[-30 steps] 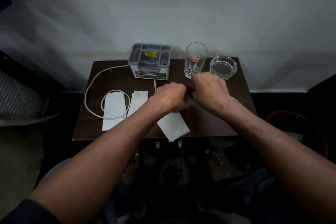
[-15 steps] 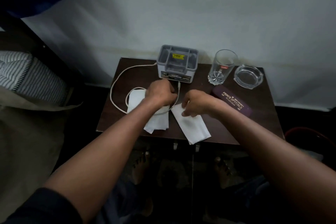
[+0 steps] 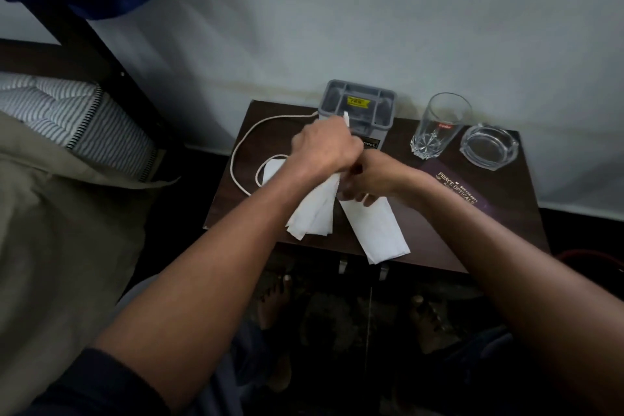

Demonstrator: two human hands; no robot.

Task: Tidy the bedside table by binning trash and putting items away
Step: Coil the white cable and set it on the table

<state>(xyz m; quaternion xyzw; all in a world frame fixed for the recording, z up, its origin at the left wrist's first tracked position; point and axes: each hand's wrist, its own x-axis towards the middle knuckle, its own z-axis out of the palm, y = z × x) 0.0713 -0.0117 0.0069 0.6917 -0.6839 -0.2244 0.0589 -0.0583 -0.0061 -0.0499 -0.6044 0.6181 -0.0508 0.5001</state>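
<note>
Head view: bedside table (image 3: 439, 233) seen from above, both forearms reaching in over its near edge.
Left hand (image 3: 324, 149): closed in a fist, knuckles up, gripping white tissues (image 3: 314, 213) that hang from under it toward the table's near edge; white cable plug (image 3: 346, 119) sticking up past the knuckles, whether pinched in the same fist cannot be told.
Right hand (image 3: 366, 176): just right of the left hand and touching it, fingers curled downward, fingertips pressed on the top end of a separate tissue (image 3: 374, 230); grip partly hidden, so pinched or merely pressed cannot be told.
Separate tissue: flat on the table below the right hand, lower end overhanging the near edge.
Cable (image 3: 243, 149): white, looping on the table left of the left hand, one run leading up toward the organizer.
Organizer (image 3: 358, 105): grey, compartmented, yellow label inside, directly beyond the left hand, against the wall.
Glass (image 3: 439, 127): clear, upright, beyond and right of the right hand.
Ashtray (image 3: 489, 147): clear glass, just right of the glass.
Case (image 3: 459, 194): dark purple, printed "PRINCE OPTICALS", lying flat right of the right hand, partly under the forearm.
Bin (image 3: 591, 257): only a red rim visible, far right, below table level.
Mattress (image 3: 77, 121): striped, well left of the left arm.
Feet: bare, on the floor under the table edge, dim.
</note>
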